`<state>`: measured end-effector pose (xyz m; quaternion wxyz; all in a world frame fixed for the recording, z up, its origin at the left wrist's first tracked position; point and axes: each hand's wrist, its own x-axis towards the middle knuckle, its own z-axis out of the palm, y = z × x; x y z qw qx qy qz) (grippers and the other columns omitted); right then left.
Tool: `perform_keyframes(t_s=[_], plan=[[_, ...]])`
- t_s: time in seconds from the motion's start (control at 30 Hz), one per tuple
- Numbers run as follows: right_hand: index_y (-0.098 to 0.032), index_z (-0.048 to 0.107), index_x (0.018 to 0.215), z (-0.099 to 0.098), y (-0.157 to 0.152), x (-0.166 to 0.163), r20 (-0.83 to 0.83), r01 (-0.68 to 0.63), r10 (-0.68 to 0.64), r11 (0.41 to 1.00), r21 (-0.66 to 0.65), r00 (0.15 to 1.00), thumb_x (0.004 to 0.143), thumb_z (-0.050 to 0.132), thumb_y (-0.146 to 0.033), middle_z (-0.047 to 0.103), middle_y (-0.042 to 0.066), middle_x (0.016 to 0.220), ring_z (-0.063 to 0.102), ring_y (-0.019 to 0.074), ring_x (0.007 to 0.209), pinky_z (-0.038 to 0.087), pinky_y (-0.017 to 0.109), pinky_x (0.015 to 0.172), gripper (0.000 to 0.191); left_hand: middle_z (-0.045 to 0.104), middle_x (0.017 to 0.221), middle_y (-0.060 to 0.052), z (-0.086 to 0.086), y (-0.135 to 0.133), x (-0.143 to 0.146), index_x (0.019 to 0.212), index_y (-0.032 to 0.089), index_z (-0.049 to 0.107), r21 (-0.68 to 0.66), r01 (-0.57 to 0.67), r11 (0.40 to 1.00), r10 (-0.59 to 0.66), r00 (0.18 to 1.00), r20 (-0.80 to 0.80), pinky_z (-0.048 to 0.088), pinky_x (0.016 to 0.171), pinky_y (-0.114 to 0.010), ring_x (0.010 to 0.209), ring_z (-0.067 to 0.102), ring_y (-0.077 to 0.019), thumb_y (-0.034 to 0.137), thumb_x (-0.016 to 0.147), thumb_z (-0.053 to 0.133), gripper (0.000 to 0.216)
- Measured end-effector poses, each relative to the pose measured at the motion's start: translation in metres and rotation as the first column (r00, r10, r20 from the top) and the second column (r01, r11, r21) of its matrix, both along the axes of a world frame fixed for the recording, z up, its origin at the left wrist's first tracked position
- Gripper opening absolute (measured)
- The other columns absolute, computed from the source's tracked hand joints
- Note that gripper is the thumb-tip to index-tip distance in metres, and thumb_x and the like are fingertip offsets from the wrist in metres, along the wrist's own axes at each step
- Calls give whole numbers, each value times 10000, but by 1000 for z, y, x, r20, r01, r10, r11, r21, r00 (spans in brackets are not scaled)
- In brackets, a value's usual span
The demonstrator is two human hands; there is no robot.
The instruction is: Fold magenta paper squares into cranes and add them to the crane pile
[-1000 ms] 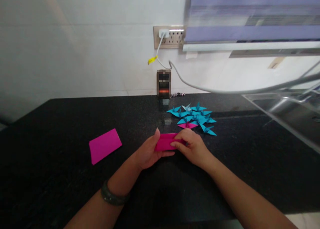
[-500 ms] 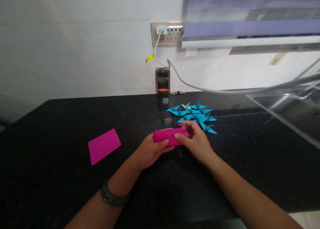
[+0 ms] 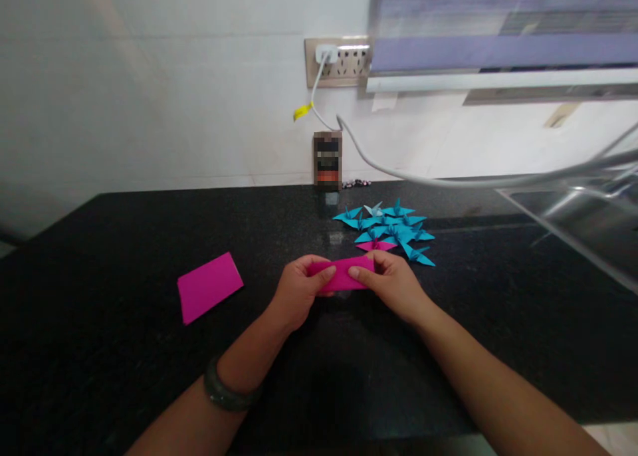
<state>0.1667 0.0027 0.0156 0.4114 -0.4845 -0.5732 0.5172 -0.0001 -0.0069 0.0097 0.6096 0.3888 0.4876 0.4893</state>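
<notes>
A folded strip of magenta paper (image 3: 343, 274) is held just above the black counter (image 3: 124, 243) between both my hands. My left hand (image 3: 298, 291) pinches its left end, thumb on top. My right hand (image 3: 393, 284) pinches its right end. Just beyond my right hand lies a magenta folded paper crane (image 3: 375, 245), at the near edge of a heap of several blue paper cranes (image 3: 393, 228). A dark bangle (image 3: 225, 393) circles my left wrist.
A stack of flat magenta paper (image 3: 209, 287) lies to the left on the counter. At the back wall stand a small dark box (image 3: 327, 161) and a socket strip (image 3: 339, 60) with a white cable (image 3: 399, 171). A steel sink (image 3: 588, 223) sits at the right.
The magenta strip was resting near the counter, then lifted and turned. Now both hands pinch its ends, the left hand having shifted from underneath to gripping the left end.
</notes>
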Motion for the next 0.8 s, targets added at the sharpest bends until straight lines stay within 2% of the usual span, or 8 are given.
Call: perform_keyframes(t_s=[0.13, 0.23, 0.37, 0.47, 0.57, 0.8], plan=[[-159, 554, 770, 3, -2, -1, -46, -42, 38, 996, -81, 998, 604, 700, -389, 528, -36, 593, 413, 64, 448, 302, 181, 375, 319, 601, 666, 19, 1, 1, -1, 891, 135, 576, 64, -60, 996, 61, 998, -26, 461, 461, -185, 510, 544, -76, 248, 607, 717, 337], [-163, 535, 759, 0, -1, -1, -91, -29, 18, 993, -115, 996, 611, 698, -388, 476, -65, 513, 396, 58, 398, 293, 173, 345, 315, 614, 697, 11, 0, 2, -1, 997, 144, 551, 70, -54, 996, 56, 998, -30, 467, 500, -205, 527, 552, -83, 235, 600, 717, 441], [-167, 519, 715, -5, 2, -1, -154, 11, -30, 993, -117, 988, 639, 674, -377, 436, -83, 450, 357, 50, 355, 269, 175, 334, 272, 613, 718, 8, -3, 1, -2, 965, 140, 572, 50, 32, 998, -29, 998, -58, 451, 545, -207, 575, 555, -89, 217, 579, 724, 421], [-163, 529, 696, -6, 4, -2, -149, 31, -48, 993, -115, 988, 634, 675, -349, 447, -81, 470, 345, 44, 372, 258, 186, 361, 244, 594, 630, 20, -4, 0, -3, 843, 121, 616, 2, 103, 995, -101, 980, -169, 405, 513, -195, 535, 521, -82, 221, 559, 731, 323], [-153, 543, 676, -5, 5, -1, -129, 29, -43, 993, -112, 991, 611, 691, -313, 510, -56, 545, 404, 54, 446, 303, 199, 431, 227, 574, 545, 21, -3, 1, -6, 745, 108, 647, -36, 182, 983, -185, 940, -287, 350, 471, -191, 484, 482, -75, 257, 571, 724, 241], [-142, 553, 682, -5, 1, 1, -147, -153, 131, 977, -149, 980, 618, 700, -309, 573, -25, 625, 502, 90, 564, 379, 233, 563, 231, 662, 771, -38, 1, 3, -16, 864, 128, 654, -59, 328, 943, -333, 914, -231, 399, 573, -217, 628, 560, -112, 317, 644, 684, 291]])
